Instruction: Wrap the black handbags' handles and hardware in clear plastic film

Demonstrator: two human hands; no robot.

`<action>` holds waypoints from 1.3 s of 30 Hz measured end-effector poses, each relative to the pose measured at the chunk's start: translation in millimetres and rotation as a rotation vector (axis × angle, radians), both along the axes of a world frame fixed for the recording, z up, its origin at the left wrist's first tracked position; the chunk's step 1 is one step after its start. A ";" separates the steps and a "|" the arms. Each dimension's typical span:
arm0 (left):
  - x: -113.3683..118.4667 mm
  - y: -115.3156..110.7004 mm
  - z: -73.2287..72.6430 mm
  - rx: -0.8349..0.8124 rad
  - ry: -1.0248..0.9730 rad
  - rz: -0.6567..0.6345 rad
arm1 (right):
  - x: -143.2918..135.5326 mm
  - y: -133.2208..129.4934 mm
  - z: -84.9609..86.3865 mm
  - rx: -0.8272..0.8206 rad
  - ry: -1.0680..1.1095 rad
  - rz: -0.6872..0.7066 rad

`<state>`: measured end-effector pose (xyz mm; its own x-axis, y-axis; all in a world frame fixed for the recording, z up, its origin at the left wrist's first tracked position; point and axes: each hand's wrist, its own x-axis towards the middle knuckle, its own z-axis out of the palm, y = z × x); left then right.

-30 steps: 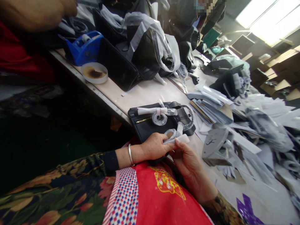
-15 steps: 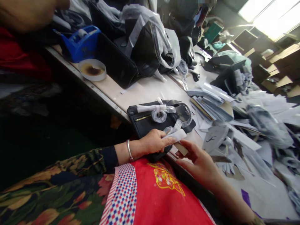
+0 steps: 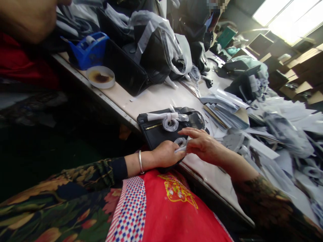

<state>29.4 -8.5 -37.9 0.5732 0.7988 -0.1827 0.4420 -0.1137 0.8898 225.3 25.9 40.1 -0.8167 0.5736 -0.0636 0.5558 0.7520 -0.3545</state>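
Note:
A black handbag (image 3: 158, 133) with a gold zip lies at the table's near edge. Across it run a strap (image 3: 156, 116) in white wrapping and a coil of clear plastic film (image 3: 170, 124). My left hand (image 3: 165, 154) is closed on a white wrapping sheet (image 3: 180, 149) at the bag's near side, its thumb pressing on top. From the right, my right hand (image 3: 203, 145) meets the same sheet with curled fingers, while its upper fingers stretch over the bag. What lies under those fingers is partly hidden. The bag's handle (image 3: 202, 119) shows behind my right hand.
A blue tape dispenser (image 3: 88, 48) and a tape roll (image 3: 100, 76) stand at the upper left, beside large black bags (image 3: 151, 50). Stacked papers (image 3: 224, 114) and plastic scraps cover the right side. Another person's arm (image 3: 30, 20) is at the top left.
My right hand has moved up and left, over the white wrapping and the bag. The beige piece at its fingers is now out of sight. My left hand has stayed nearly in place.

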 end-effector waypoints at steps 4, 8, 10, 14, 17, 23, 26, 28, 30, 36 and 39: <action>-0.7 -2.0 0.1 0.124 0.077 -0.057 | -1.0 17.7 -7.9 -0.299 0.033 0.117; -2.5 -3.4 2.3 0.144 0.086 -0.058 | -1.3 19.0 -11.9 -0.335 0.096 0.114; -4.1 -2.9 4.1 0.080 0.050 -0.044 | -0.7 15.6 -14.1 -0.312 0.114 0.072; -5.6 2.1 8.7 -0.100 0.018 -0.031 | -0.1 8.3 -18.6 -0.289 0.166 -0.012; -3.2 9.6 10.7 -0.183 0.008 -0.060 | -1.3 5.1 -19.2 -0.255 0.164 -0.044; 1.4 21.7 7.5 -0.316 -0.055 -0.132 | -2.3 0.5 -18.3 -0.197 0.156 -0.068; 1.4 19.9 5.8 -0.360 -0.037 -0.103 | -0.5 -1.7 -20.1 -0.191 0.183 -0.118; 2.2 16.4 4.3 -0.297 -0.032 -0.075 | 1.5 -2.2 -21.3 -0.224 0.206 -0.171; 3.9 12.4 2.3 -0.204 -0.012 -0.049 | 3.3 -1.5 -21.3 -0.293 0.204 -0.229; 8.5 5.4 -2.5 0.011 0.091 0.004 | 2.7 7.1 -11.3 -0.473 0.077 -0.365; 8.8 4.8 -3.3 0.043 0.100 0.002 | 1.9 13.9 -7.5 -0.423 0.031 -0.255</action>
